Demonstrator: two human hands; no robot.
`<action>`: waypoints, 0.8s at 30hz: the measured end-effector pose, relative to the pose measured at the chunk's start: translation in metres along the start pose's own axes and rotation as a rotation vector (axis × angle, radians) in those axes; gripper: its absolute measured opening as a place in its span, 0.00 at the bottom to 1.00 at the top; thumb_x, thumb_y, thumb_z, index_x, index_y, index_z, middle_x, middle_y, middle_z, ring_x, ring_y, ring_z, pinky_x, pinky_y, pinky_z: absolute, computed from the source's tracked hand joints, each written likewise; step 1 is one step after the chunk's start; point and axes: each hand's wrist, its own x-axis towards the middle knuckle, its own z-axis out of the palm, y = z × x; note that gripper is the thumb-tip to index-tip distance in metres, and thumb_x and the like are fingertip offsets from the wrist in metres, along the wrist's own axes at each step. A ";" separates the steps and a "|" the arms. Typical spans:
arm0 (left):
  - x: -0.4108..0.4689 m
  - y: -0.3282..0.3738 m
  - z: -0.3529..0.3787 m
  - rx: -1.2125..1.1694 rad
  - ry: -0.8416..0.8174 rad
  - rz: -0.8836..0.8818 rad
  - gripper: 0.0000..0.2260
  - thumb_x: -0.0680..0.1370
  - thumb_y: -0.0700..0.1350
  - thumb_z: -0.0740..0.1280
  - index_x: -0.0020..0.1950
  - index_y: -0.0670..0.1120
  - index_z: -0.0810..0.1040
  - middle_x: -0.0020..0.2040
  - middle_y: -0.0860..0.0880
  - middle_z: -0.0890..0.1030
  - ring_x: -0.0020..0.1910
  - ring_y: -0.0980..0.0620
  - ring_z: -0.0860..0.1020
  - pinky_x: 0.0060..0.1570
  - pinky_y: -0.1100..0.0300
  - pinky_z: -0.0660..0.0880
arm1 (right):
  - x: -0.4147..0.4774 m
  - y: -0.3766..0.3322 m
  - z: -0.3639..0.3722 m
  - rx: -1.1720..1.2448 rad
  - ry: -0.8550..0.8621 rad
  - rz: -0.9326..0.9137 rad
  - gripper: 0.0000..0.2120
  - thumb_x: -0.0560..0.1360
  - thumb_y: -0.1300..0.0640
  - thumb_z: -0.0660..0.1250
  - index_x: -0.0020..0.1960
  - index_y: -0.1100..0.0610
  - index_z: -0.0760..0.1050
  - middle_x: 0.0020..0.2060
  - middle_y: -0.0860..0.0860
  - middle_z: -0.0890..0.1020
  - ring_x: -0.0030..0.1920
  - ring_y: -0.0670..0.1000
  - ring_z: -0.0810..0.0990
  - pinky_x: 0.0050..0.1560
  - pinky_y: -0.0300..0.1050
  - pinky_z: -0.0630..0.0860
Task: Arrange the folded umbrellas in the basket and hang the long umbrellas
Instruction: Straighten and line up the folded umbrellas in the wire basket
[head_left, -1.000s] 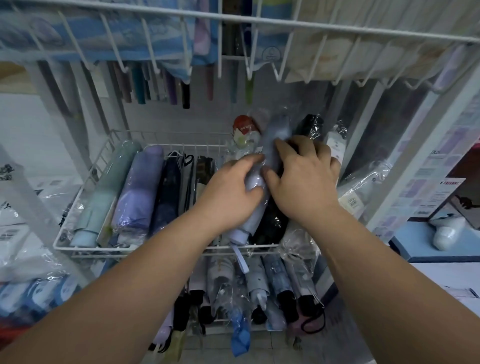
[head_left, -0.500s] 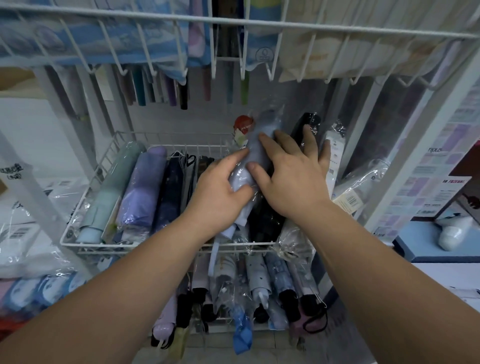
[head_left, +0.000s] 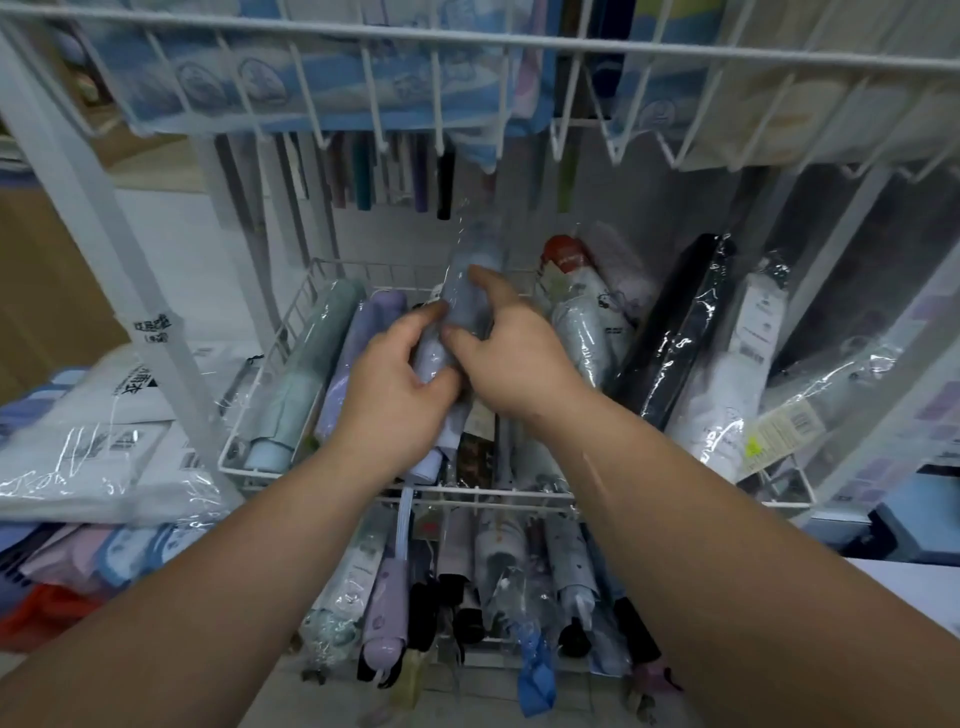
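Observation:
A pale blue folded umbrella (head_left: 470, 291) in a clear sleeve lies lengthwise in the white wire basket (head_left: 249, 462). My left hand (head_left: 400, 395) grips its near half and my right hand (head_left: 511, 358) grips its far half, fingers curled round it. To its left lie a green folded umbrella (head_left: 306, 374) and a lilac folded umbrella (head_left: 358, 364). To its right lean a white umbrella with a red cap (head_left: 582, 322), a black umbrella (head_left: 675, 332) and a white wrapped umbrella (head_left: 727, 384).
A lower basket holds several more folded umbrellas (head_left: 467, 597). A white wire shelf (head_left: 467, 47) with packaged goods hangs overhead, handles dangling below it. Flat plastic-wrapped packs (head_left: 88, 447) are stacked at the left beside a white rack post (head_left: 104, 249).
Both hands have carried the pale blue umbrella leftward in the basket, away from the red-capped and black umbrellas, which are now uncovered at the right. My view shifted right.

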 end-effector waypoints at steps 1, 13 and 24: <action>-0.001 -0.004 -0.004 0.021 -0.002 -0.017 0.25 0.75 0.46 0.68 0.73 0.51 0.74 0.66 0.54 0.80 0.65 0.59 0.77 0.66 0.60 0.74 | 0.001 -0.001 0.008 0.078 -0.019 0.039 0.32 0.78 0.51 0.67 0.78 0.48 0.59 0.68 0.56 0.75 0.63 0.54 0.77 0.55 0.38 0.71; 0.017 -0.014 -0.046 0.695 -0.298 0.091 0.30 0.71 0.67 0.66 0.67 0.52 0.78 0.54 0.47 0.84 0.55 0.44 0.80 0.57 0.49 0.76 | 0.026 0.013 0.043 0.332 -0.039 0.079 0.31 0.73 0.64 0.69 0.74 0.50 0.69 0.64 0.51 0.78 0.58 0.49 0.80 0.56 0.36 0.77; 0.022 -0.035 -0.051 0.889 -0.391 0.123 0.30 0.79 0.62 0.57 0.80 0.55 0.58 0.81 0.50 0.60 0.80 0.46 0.57 0.74 0.39 0.58 | 0.016 0.021 0.049 0.104 -0.149 -0.006 0.32 0.75 0.59 0.70 0.76 0.44 0.66 0.70 0.48 0.75 0.61 0.41 0.74 0.49 0.19 0.66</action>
